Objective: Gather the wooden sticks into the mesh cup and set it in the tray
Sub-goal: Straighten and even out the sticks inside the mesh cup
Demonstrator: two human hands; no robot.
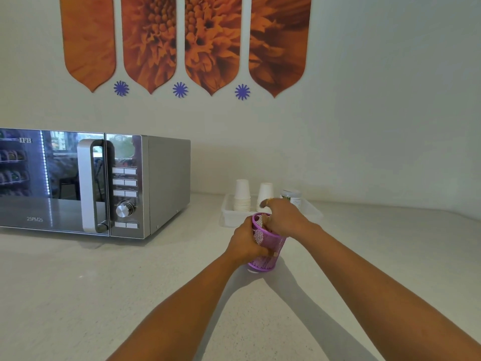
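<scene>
My left hand [247, 241] grips the mesh cup [265, 243] at frame centre, tilted upper-left; my right hand [282, 217], fingers curled at its mouth, feeds in sticks. The tray [229, 217] lies just above.

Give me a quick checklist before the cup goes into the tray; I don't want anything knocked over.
1. Purple mesh cup held: ok, left hand wraps its side.
2. Wooden sticks inside: cannot tell, right hand covers the mouth.
3. Cup upright: not ok, tilted.
4. White plastic tray within reach: ok, right behind the cup.
5. Free spot in tray: cannot tell; paper cup stacks and a jar occupy the back.
</scene>
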